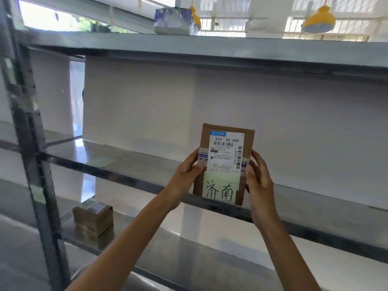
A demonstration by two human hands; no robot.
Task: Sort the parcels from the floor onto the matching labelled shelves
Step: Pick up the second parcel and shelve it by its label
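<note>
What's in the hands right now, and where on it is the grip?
A flat cardboard parcel, held upright, label facing the camera. The left hand grips its left edge and the right hand its right edge, both around mid-height beside the shipping label.

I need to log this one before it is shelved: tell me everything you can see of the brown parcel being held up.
The brown parcel is a flat cardboard box held upright, face to the camera, before the middle shelf. A white shipping label with barcodes reads 530- D5 069; below it a pale green note bears handwritten 济南. Printed tape crosses its middle. The left hand and right hand grip its side edges.
</note>
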